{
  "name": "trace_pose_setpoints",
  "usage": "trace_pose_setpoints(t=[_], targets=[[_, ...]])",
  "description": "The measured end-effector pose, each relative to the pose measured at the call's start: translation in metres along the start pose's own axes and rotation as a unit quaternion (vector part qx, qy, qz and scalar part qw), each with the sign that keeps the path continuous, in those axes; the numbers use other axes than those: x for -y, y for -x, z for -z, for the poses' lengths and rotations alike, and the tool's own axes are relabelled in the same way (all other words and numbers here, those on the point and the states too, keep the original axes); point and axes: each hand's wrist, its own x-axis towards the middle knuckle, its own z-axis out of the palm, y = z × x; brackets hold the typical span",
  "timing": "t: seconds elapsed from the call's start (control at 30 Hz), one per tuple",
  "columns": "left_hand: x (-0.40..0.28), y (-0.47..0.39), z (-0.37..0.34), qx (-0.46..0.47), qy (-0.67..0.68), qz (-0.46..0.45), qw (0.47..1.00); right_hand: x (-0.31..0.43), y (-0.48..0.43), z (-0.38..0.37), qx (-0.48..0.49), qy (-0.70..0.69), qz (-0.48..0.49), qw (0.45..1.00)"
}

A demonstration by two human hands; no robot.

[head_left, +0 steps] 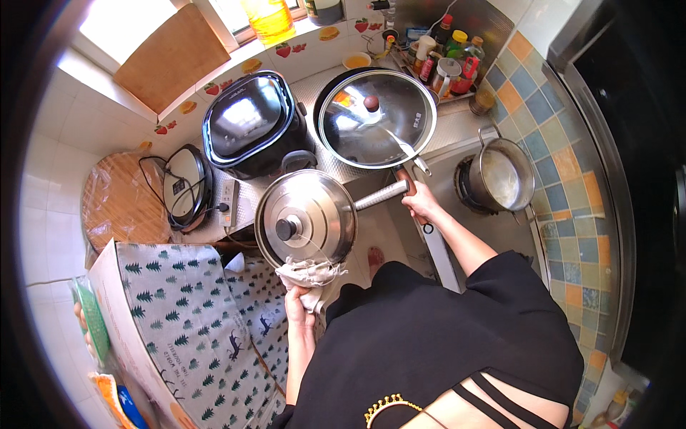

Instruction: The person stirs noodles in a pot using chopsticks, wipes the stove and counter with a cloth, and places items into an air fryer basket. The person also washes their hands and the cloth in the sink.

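My left hand [300,310] grips a pale cloth [305,276] against the near rim of a steel pan covered by a metal lid [316,220] with a black knob. That pan's ribbed steel handle [381,195] points right, towards my right hand. My right hand [422,202] is closed around the brown handle [405,179] of a large black wok, whose glass lid [375,128] has a brown knob. A metal utensil [410,147] sticks out from under the lid's near edge. The wok rests on the counter.
On the right a steel pot [502,174] with whitish contents stands at the stove. Left of the wok are a black air fryer [251,119], a power strip [229,202] and a corded round appliance [185,182]. Bottles [455,45] line the back. A cloth with tree prints [187,322] covers a surface at left.
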Motion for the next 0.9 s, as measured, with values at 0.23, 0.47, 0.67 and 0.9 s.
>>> trace_pose_setpoints(t=[0.23, 0.47, 0.67, 0.9], targets=[[0.001, 0.017, 0.035, 0.044, 0.000, -0.007, 0.999, -0.016, 0.104, -0.022, -0.006, -0.025, -0.019, 0.999], [-0.003, 0.053, 0.079, 0.090, -0.050, -0.009, 0.995, -0.074, 0.212, -0.062, -0.039, -0.048, -0.029, 0.998], [0.021, 0.088, 0.110, 0.102, -0.062, 0.025, 0.993, -0.107, 0.310, -0.075, -0.084, -0.089, -0.054, 0.991], [0.066, 0.120, 0.102, 0.153, -0.084, 0.067, 0.982, -0.138, 0.395, -0.047, -0.153, -0.147, -0.084, 0.974]])
